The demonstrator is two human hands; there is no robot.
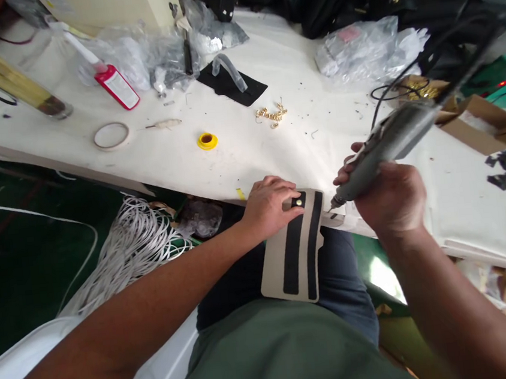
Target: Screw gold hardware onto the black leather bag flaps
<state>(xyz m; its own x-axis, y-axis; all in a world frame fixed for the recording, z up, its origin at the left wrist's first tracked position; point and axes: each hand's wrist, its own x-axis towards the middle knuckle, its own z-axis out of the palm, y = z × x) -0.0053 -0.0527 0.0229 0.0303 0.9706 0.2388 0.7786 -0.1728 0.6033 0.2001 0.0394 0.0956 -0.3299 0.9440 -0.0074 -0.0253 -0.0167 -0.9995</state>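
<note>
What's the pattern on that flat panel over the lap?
The flat panel is beige with two dark lengthwise stripes, shown best in the head view.

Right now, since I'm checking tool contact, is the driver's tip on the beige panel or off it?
Off: the gray driver in the right hand has its tip beside the beige panel, a narrow gap between.

One electric screwdriver (381, 146), one beige panel (273, 265) and two black strips (292, 249) are counted. One red bottle (117, 87), one yellow ring (201, 142) and one tape roll (113, 147) are tallied.
</note>
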